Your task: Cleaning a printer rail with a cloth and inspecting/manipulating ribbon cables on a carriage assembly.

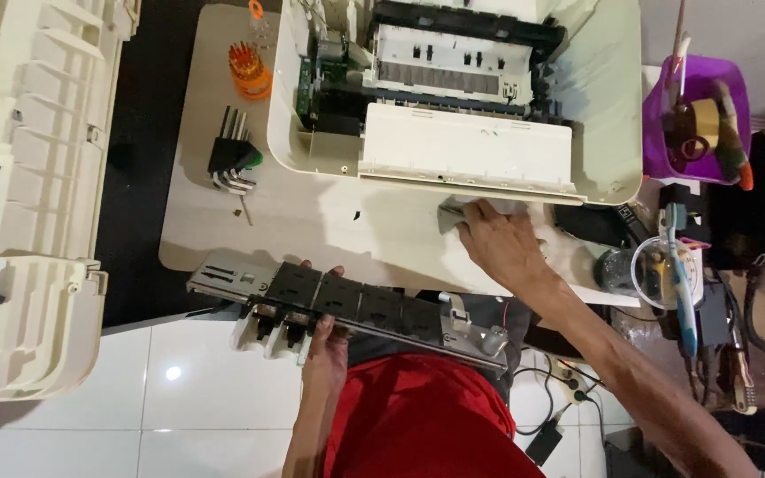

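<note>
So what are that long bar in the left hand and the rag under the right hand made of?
The bar in the left hand looks like bare grey sheet metal at its ends, with a dull sheen, carrying matte black blocks, probably plastic. The rag under the right hand seems to be soft grey cloth: it bunches and folds. The printer behind looks like cream moulded plastic.

Left hand (323, 341) grips long black-and-metal printer assembly (347, 305) at table (214, 230) edge. Right hand (499, 243) presses grey cloth (453, 212) beside opened cream printer (453, 97). Hex keys (232, 159) near orange screwdriver holder (250, 71).
</note>
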